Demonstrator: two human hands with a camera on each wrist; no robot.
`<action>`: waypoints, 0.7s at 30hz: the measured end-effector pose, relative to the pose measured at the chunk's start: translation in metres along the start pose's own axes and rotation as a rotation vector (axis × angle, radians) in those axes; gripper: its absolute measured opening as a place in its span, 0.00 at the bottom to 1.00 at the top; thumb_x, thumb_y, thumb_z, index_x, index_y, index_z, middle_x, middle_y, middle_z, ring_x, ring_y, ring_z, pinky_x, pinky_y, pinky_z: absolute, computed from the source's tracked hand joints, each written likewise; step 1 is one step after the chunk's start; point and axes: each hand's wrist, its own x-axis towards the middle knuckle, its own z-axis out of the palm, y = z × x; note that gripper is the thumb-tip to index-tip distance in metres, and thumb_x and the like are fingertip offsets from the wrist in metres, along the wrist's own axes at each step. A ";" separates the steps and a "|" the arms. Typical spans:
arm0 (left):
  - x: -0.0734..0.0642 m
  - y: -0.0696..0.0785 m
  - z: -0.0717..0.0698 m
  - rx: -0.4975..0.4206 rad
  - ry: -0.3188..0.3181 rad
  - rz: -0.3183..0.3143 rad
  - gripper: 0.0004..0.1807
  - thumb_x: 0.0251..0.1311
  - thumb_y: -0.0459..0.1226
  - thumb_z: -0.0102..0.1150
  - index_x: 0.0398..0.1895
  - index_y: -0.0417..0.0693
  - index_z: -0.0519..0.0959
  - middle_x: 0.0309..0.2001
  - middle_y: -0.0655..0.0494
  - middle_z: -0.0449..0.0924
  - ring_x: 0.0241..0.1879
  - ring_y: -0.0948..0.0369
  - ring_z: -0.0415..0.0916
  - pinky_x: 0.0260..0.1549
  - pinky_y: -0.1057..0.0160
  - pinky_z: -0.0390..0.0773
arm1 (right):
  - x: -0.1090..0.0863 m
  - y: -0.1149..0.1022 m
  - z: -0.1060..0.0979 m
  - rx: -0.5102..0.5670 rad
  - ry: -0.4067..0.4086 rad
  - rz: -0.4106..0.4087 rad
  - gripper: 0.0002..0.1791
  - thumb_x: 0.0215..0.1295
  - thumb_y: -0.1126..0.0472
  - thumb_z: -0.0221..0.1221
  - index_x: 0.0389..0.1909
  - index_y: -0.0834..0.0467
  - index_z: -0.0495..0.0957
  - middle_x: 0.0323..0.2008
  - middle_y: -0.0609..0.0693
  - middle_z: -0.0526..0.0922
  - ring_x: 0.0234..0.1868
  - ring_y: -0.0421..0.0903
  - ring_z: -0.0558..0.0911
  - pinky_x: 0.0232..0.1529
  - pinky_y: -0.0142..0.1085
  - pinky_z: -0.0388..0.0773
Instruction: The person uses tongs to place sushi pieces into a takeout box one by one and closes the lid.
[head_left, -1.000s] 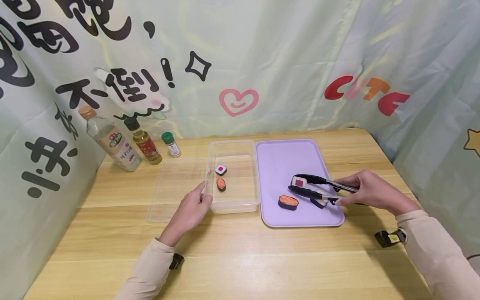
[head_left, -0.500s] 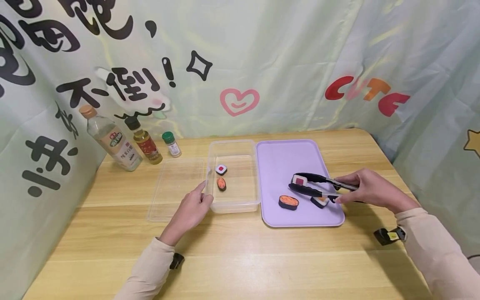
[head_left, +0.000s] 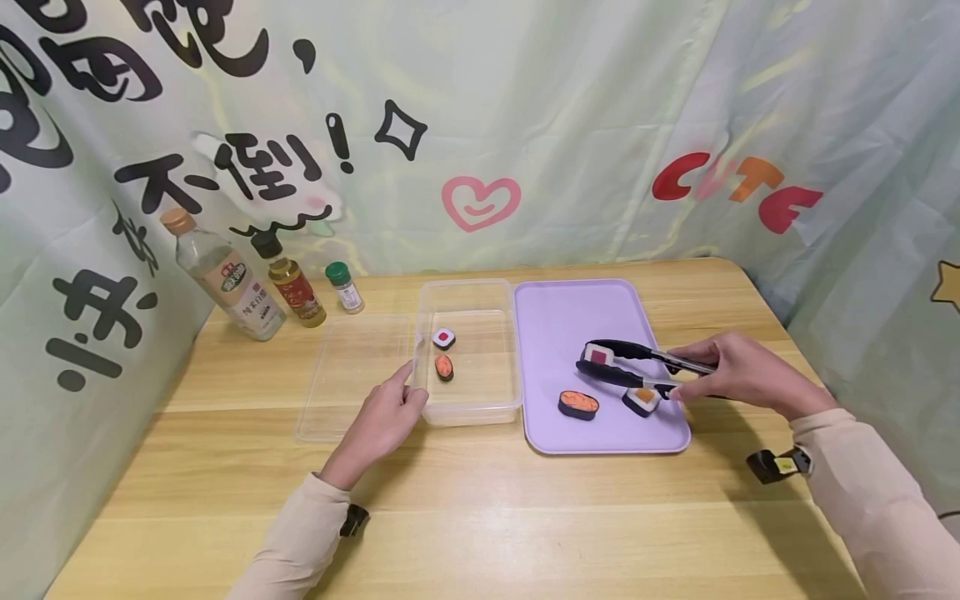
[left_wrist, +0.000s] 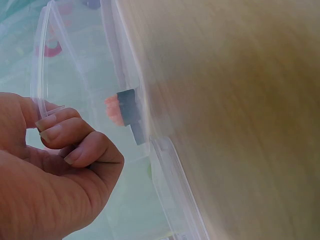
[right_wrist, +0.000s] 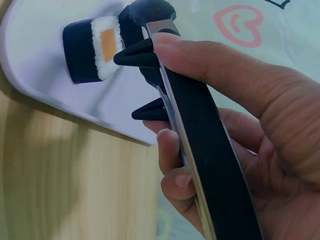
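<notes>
My left hand point(head_left: 378, 425) pinches the left rim of a clear plastic box point(head_left: 468, 412), thumb and fingers at the edge in the left wrist view. Two sushi pieces lie inside: a white roll with a red centre point(head_left: 444, 337) and an orange-topped piece point(head_left: 444, 367). My right hand point(head_left: 742, 375) grips black-tipped tongs point(head_left: 611, 374), whose tips are around a sushi roll with a dark red centre point(head_left: 598, 355) over the purple tray point(head_left: 573, 312). An orange-topped sushi point(head_left: 578, 405) and an orange-centred roll point(right_wrist: 107, 45) rest on that tray.
A clear lid point(head_left: 348, 383) lies flat left of the box. Behind it stand a large bottle point(head_left: 240, 292), a smaller oil-coloured bottle point(head_left: 296, 287) and a green-capped shaker point(head_left: 345, 292). A printed curtain point(head_left: 570, 167) hangs behind the wooden table point(head_left: 510, 525).
My right hand and the tongs have risen slightly with the dark-red-centred roll between the tips, uncovering more of the orange-centred roll. The left hand stays at the box rim.
</notes>
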 end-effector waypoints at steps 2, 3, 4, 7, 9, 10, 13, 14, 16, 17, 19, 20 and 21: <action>0.000 0.000 0.000 -0.001 -0.001 -0.001 0.32 0.68 0.37 0.43 0.77 0.43 0.62 0.16 0.61 0.59 0.15 0.63 0.53 0.15 0.67 0.53 | 0.001 -0.002 -0.002 -0.012 0.002 0.003 0.41 0.47 0.49 0.78 0.59 0.69 0.80 0.54 0.65 0.82 0.44 0.46 0.76 0.37 0.30 0.71; 0.000 0.000 0.000 -0.004 -0.001 0.000 0.32 0.68 0.37 0.43 0.77 0.43 0.62 0.16 0.61 0.59 0.15 0.63 0.53 0.15 0.67 0.53 | 0.001 -0.003 -0.003 -0.014 0.003 0.004 0.41 0.48 0.49 0.78 0.59 0.69 0.80 0.54 0.64 0.82 0.44 0.46 0.76 0.37 0.29 0.71; -0.001 0.001 0.000 -0.005 -0.001 0.000 0.32 0.68 0.37 0.43 0.77 0.43 0.62 0.16 0.61 0.59 0.15 0.63 0.53 0.15 0.67 0.53 | 0.002 -0.005 -0.004 -0.013 0.002 0.005 0.41 0.48 0.49 0.78 0.59 0.69 0.80 0.54 0.64 0.83 0.44 0.46 0.76 0.37 0.29 0.72; -0.001 0.002 0.000 -0.006 0.000 0.002 0.32 0.68 0.37 0.43 0.77 0.43 0.62 0.16 0.61 0.59 0.15 0.63 0.53 0.15 0.67 0.53 | 0.004 -0.009 -0.008 -0.002 0.003 0.004 0.40 0.49 0.50 0.78 0.59 0.69 0.80 0.54 0.63 0.83 0.44 0.44 0.76 0.37 0.29 0.72; -0.001 0.002 0.000 -0.005 -0.001 0.003 0.32 0.68 0.37 0.43 0.77 0.43 0.62 0.16 0.61 0.59 0.15 0.63 0.53 0.15 0.67 0.53 | 0.005 -0.012 -0.011 0.006 0.007 0.002 0.39 0.49 0.50 0.78 0.59 0.68 0.80 0.53 0.62 0.84 0.44 0.43 0.76 0.37 0.29 0.72; -0.001 0.003 -0.001 -0.002 -0.001 0.003 0.32 0.68 0.37 0.43 0.77 0.43 0.62 0.16 0.61 0.59 0.15 0.63 0.53 0.15 0.67 0.53 | 0.006 -0.013 -0.012 0.004 0.013 -0.002 0.39 0.48 0.50 0.78 0.59 0.68 0.80 0.52 0.62 0.84 0.43 0.43 0.76 0.37 0.29 0.72; -0.001 0.003 -0.001 -0.002 0.000 0.003 0.32 0.68 0.37 0.43 0.76 0.43 0.63 0.16 0.61 0.60 0.15 0.63 0.53 0.15 0.67 0.53 | 0.009 -0.019 -0.017 -0.008 0.031 -0.015 0.40 0.47 0.50 0.79 0.59 0.67 0.81 0.51 0.62 0.84 0.42 0.41 0.77 0.36 0.30 0.73; -0.001 0.002 -0.001 -0.002 -0.001 0.003 0.32 0.68 0.37 0.43 0.76 0.44 0.63 0.16 0.61 0.60 0.15 0.63 0.53 0.15 0.67 0.53 | 0.010 -0.021 -0.019 -0.013 0.035 -0.018 0.40 0.47 0.50 0.79 0.59 0.67 0.81 0.51 0.62 0.84 0.43 0.41 0.78 0.37 0.30 0.74; -0.001 0.002 -0.001 -0.004 -0.001 0.003 0.32 0.68 0.37 0.43 0.76 0.44 0.63 0.17 0.60 0.60 0.15 0.63 0.53 0.14 0.67 0.53 | 0.011 -0.025 -0.022 -0.022 0.044 -0.021 0.40 0.47 0.49 0.79 0.59 0.67 0.81 0.52 0.62 0.84 0.45 0.44 0.79 0.38 0.30 0.74; -0.001 0.002 -0.001 -0.005 -0.001 0.003 0.32 0.68 0.36 0.43 0.76 0.44 0.63 0.17 0.60 0.60 0.15 0.63 0.53 0.14 0.67 0.53 | 0.012 -0.028 -0.024 -0.022 0.043 -0.018 0.40 0.47 0.49 0.79 0.59 0.66 0.81 0.53 0.62 0.84 0.48 0.45 0.79 0.39 0.30 0.75; -0.001 0.002 -0.001 -0.006 -0.001 0.004 0.32 0.68 0.36 0.43 0.76 0.44 0.63 0.17 0.60 0.60 0.15 0.63 0.53 0.14 0.67 0.53 | 0.014 -0.033 -0.029 -0.028 0.042 -0.017 0.41 0.47 0.48 0.78 0.60 0.66 0.80 0.55 0.63 0.82 0.54 0.50 0.79 0.40 0.30 0.76; -0.001 0.002 -0.001 -0.006 -0.002 0.004 0.32 0.68 0.36 0.43 0.76 0.44 0.63 0.17 0.60 0.60 0.15 0.63 0.53 0.14 0.67 0.53 | 0.014 -0.036 -0.031 -0.027 0.039 -0.015 0.42 0.48 0.47 0.78 0.61 0.66 0.79 0.56 0.64 0.81 0.56 0.53 0.78 0.41 0.31 0.77; -0.001 0.002 -0.001 -0.007 0.000 0.004 0.32 0.68 0.36 0.43 0.76 0.43 0.63 0.17 0.60 0.60 0.15 0.63 0.53 0.14 0.67 0.53 | 0.015 -0.039 -0.033 -0.028 0.040 -0.013 0.42 0.47 0.47 0.78 0.61 0.66 0.80 0.56 0.64 0.81 0.58 0.55 0.78 0.42 0.31 0.77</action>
